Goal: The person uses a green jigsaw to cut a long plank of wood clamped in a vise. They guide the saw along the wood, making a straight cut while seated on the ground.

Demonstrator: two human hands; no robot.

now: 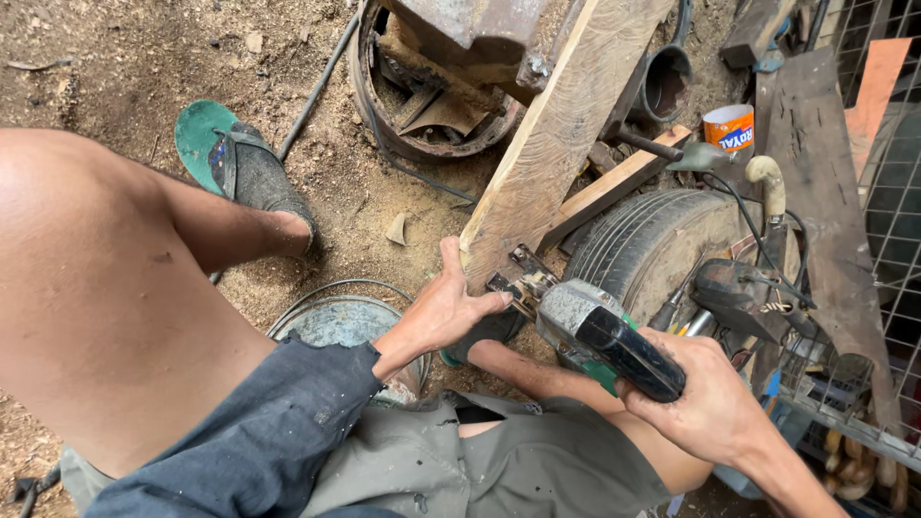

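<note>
— Plank (561, 125): where does it sit?
— Centre frame, leaning from lower centre up to the upper right, long axis on that diagonal, low end by the tyre (652, 240).
— Hands?
— Left hand (443, 312) lies open against its low end, thumb up the edge. Right hand (705, 398) is closed round the black handle of a power tool (585, 326), probably a saw; its nose meets the wood.
— Advice?
— Brace firmly, fingers clear of the nose, tool square to the edge.
</note>
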